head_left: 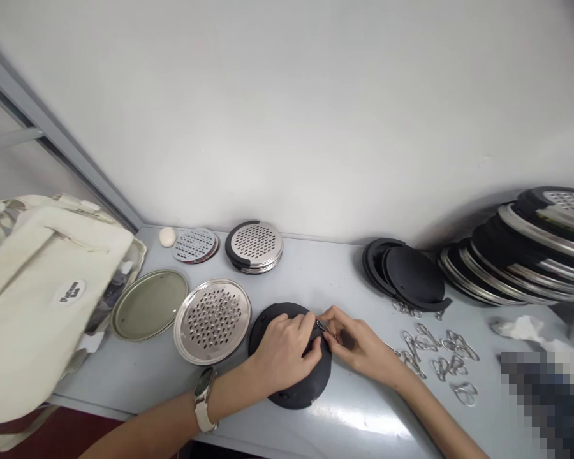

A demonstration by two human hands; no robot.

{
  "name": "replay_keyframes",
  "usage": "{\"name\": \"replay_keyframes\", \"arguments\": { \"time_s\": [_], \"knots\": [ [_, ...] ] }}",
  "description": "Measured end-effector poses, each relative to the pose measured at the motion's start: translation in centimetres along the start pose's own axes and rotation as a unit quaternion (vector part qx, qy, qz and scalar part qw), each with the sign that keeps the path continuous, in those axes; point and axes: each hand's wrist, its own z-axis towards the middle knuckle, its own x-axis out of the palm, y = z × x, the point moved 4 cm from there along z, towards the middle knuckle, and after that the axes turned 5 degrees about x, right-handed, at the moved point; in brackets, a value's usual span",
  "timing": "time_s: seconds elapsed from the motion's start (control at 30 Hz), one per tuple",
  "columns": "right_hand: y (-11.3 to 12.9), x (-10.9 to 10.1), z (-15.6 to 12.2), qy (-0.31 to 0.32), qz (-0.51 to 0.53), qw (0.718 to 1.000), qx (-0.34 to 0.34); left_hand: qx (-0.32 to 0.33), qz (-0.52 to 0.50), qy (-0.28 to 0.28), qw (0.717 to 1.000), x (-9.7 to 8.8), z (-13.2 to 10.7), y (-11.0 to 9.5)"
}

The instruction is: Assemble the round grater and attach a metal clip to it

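A round black plastic disc (299,389) lies on the grey table in front of me. My left hand (289,350), with a watch at its wrist, is closed over the disc's upper part, fingers bent and gripping it. At the disc's right upper edge, my right hand (351,338) pinches a small bent metal wire clip (322,326) against it. Part of the clip is hidden by my fingers. Left of the disc, and close to it, rests a round metal grater plate (213,322). Several loose wire clips (428,338) are scattered right of my right hand.
A green round plate (150,305) and a cream bag (52,287) are at the left. Smaller grater discs (196,245), a black-rimmed grater stack (256,245) and black discs (414,277) stand along the wall. A tall leaning stack (521,255) fills the right, near white tissue (519,328).
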Motion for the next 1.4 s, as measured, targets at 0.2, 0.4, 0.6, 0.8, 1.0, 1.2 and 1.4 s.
{"name": "replay_keyframes", "arguments": {
  "time_s": [0.2, 0.4, 0.6, 0.8, 1.0, 1.2, 1.4],
  "knots": [
    [0.07, -0.07, -0.01, -0.003, -0.002, 1.0, 0.0, -0.001, -0.002, -0.003, 1.0, 0.02, 0.0, 0.01],
    [-0.13, -0.02, -0.02, 0.004, 0.001, 1.0, -0.001, 0.0, -0.001, -0.01, 1.0, -0.05, -0.02, -0.03],
    [-0.26, 0.02, -0.06, 0.007, 0.006, 1.0, 0.002, -0.001, 0.0, -0.007, 1.0, 0.05, 0.02, 0.0],
    [-0.08, -0.1, -0.07, 0.013, 0.013, 1.0, 0.001, 0.0, 0.002, -0.001, 1.0, 0.12, 0.05, 0.0],
    [-0.02, -0.14, -0.06, 0.009, 0.006, 1.0, 0.003, 0.001, 0.001, -0.011, 1.0, 0.02, 0.0, -0.05],
    [-0.14, 0.01, -0.09, 0.013, 0.001, 1.0, 0.001, 0.0, 0.003, -0.008, 1.0, 0.02, -0.02, -0.02],
    [-0.17, 0.04, -0.14, 0.018, 0.0, 1.0, 0.006, 0.0, 0.006, -0.001, 1.0, 0.11, 0.06, 0.05]
  ]
}}
